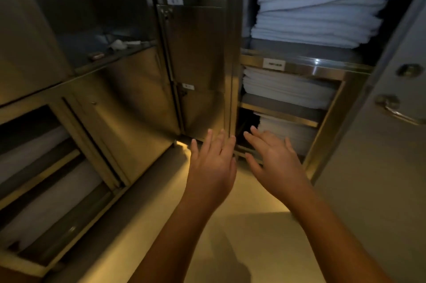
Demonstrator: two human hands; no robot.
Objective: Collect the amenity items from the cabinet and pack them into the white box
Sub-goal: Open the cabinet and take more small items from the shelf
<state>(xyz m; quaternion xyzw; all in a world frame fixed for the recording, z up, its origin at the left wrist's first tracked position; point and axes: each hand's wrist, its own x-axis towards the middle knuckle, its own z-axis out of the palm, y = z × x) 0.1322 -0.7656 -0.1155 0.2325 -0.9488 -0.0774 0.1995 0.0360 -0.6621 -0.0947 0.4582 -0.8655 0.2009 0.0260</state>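
A steel cabinet (292,68) stands open ahead, its shelves stacked with folded white linen. My left hand (213,164) and my right hand (272,160) reach forward side by side with straight, spread fingers and hold nothing. My right hand's fingertips are in front of the lowest shelf, close to a white stack (288,132) there. My left hand hovers before the cabinet's centre post. No white box is in view.
The open cabinet door (389,109) with its handle hangs at the right. Thick towels (320,3) fill the top shelf. A second cabinet (96,102) at the left holds white rolls low down and small items on an upper shelf. The floor below is pale.
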